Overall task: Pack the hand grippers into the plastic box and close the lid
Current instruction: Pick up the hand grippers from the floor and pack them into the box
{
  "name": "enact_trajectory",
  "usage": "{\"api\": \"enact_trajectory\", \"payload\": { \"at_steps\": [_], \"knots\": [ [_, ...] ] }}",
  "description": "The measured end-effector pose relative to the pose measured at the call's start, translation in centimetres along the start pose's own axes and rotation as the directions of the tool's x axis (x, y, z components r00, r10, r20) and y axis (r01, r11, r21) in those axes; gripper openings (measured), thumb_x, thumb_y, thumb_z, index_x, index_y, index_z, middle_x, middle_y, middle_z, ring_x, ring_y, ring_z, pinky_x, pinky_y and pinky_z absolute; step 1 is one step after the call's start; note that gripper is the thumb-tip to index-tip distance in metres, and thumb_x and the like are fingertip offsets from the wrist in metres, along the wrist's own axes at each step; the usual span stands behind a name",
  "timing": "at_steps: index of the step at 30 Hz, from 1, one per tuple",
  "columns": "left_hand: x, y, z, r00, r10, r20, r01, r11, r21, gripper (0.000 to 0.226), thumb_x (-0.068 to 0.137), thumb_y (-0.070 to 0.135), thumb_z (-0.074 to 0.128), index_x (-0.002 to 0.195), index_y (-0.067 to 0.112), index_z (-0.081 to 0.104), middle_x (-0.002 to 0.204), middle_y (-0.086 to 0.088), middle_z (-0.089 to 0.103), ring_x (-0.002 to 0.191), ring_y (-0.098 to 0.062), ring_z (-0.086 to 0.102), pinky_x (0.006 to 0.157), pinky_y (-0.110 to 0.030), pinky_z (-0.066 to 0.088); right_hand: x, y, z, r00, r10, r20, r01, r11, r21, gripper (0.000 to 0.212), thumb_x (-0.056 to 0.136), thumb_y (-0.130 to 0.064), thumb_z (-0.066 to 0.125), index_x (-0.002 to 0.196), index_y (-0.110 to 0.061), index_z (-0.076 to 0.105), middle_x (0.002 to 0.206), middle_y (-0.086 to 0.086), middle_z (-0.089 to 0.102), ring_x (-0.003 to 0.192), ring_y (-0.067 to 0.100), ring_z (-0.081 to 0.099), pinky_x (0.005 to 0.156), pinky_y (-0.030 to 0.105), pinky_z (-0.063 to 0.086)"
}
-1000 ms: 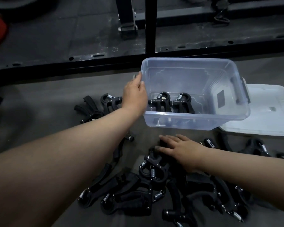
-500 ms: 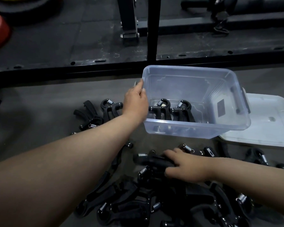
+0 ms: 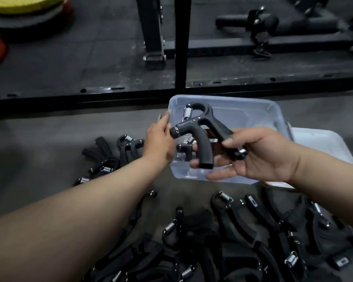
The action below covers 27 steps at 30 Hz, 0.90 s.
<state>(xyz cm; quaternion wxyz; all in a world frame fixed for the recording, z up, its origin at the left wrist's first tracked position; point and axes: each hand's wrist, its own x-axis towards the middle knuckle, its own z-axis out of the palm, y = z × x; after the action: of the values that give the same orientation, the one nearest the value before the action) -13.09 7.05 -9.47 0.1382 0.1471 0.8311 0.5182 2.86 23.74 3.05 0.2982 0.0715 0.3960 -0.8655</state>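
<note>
The gripper (image 3: 200, 135) hangs just over the box (image 3: 253, 112), its long axis running from the spring head at far left to the handles at near right. The right hand (image 3: 261, 157), half open, pinches one handle; the left hand (image 3: 159, 143) grips the box's left rim.

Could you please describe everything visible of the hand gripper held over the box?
The hand gripper is matte black, apparently plastic with rubbery handles: a loop on top with a silver coil spring beside it, a knurled knob at left, two handles spreading downward. The right hand pinches the right handle, holding it over the clear plastic box.
</note>
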Motion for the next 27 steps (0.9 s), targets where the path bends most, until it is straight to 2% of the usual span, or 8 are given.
{"api": "enact_trajectory", "payload": {
  "at_steps": [3,6,8,11,17,22,25,27],
  "knots": [
    [-1.4,2.1,-0.5,0.998,0.008,-0.057,-0.007,1.0,0.006,0.046,0.098,0.028,0.041,0.143,0.031,0.042,0.148,-0.002,0.044,0.138,-0.017,0.038,0.116,-0.034,0.027,1.6,-0.8,-0.7,0.971,-0.052,-0.233,0.021,0.991,-0.132,0.049,0.08,-0.002,0.046,0.129,0.005,0.054,0.12,0.021,0.062,0.108,0.033,0.062,0.099,0.049,0.049],
    [-1.7,2.3,-0.6,0.994,0.038,-0.099,-0.03,0.996,0.084,0.045,0.1,0.022,0.038,0.145,0.022,0.041,0.152,0.001,0.038,0.142,-0.011,0.028,0.117,-0.026,0.019,3.3,-0.9,-2.2,0.895,-0.055,-0.442,-0.011,0.989,-0.145,0.038,0.072,-0.004,0.054,0.109,-0.002,0.059,0.107,0.014,0.069,0.088,0.023,0.069,0.094,0.039,0.049],
    [-1.6,2.0,-0.5,0.993,0.067,-0.1,-0.056,0.993,0.102,0.045,0.1,0.022,0.038,0.145,0.02,0.041,0.151,0.001,0.039,0.142,-0.011,0.029,0.116,-0.024,0.018,4.8,-0.8,-3.9,0.821,-0.004,-0.57,-0.045,0.996,-0.072,0.019,0.076,-0.001,0.048,0.093,-0.006,0.054,0.09,0.01,0.067,0.074,0.019,0.067,0.079,0.032,0.053],
    [-1.3,1.9,-0.5,0.993,0.06,-0.101,-0.051,0.994,0.094,0.045,0.1,0.021,0.038,0.145,0.018,0.042,0.15,0.001,0.04,0.142,-0.011,0.029,0.115,-0.022,0.018,7.2,0.0,-6.3,0.696,0.087,-0.713,-0.219,0.971,-0.095,0.014,0.082,0.005,0.048,0.091,-0.003,0.055,0.097,0.017,0.058,0.071,0.022,0.061,0.065,0.029,0.058],
    [-1.2,1.5,-0.4,0.992,0.077,-0.102,-0.067,0.993,0.096,0.045,0.1,0.02,0.038,0.144,0.016,0.042,0.15,-0.001,0.04,0.142,-0.011,0.028,0.112,-0.018,0.016,10.8,1.0,-7.6,0.649,0.182,-0.738,-0.283,0.959,-0.012,0.013,0.088,0.004,0.041,0.083,0.001,0.053,0.084,0.017,0.057,0.073,0.024,0.058,0.077,0.032,0.052],
    [-1.2,1.6,-0.3,0.99,0.086,-0.115,-0.075,0.992,0.101,0.045,0.099,0.019,0.038,0.144,0.017,0.042,0.15,0.0,0.041,0.142,-0.01,0.029,0.11,-0.016,0.016,12.4,1.5,-8.1,0.651,0.182,-0.737,-0.369,0.924,-0.097,0.014,0.088,0.003,0.043,0.087,-0.002,0.056,0.082,0.014,0.059,0.071,0.022,0.06,0.07,0.033,0.053],
    [-1.2,1.5,-0.3,0.989,0.102,-0.111,-0.09,0.99,0.112,0.046,0.099,0.02,0.038,0.145,0.019,0.042,0.15,0.0,0.041,0.142,-0.01,0.028,0.113,-0.018,0.018,13.0,2.4,-8.3,0.621,0.079,-0.78,-0.548,0.756,-0.359,0.01,0.08,0.0,0.051,0.087,-0.002,0.057,0.075,0.016,0.056,0.064,0.028,0.058,0.061,0.032,0.051],
    [-1.3,1.6,-0.3,0.988,0.103,-0.111,-0.09,0.989,0.116,0.046,0.099,0.019,0.038,0.145,0.019,0.042,0.15,0.0,0.041,0.142,-0.01,0.029,0.112,-0.018,0.018,13.1,2.5,-8.0,0.632,-0.02,-0.775,-0.705,0.402,-0.585,0.018,0.076,-0.009,0.053,0.091,-0.003,0.062,0.08,0.018,0.061,0.07,0.032,0.063,0.061,0.036,0.051]
  ]
}}
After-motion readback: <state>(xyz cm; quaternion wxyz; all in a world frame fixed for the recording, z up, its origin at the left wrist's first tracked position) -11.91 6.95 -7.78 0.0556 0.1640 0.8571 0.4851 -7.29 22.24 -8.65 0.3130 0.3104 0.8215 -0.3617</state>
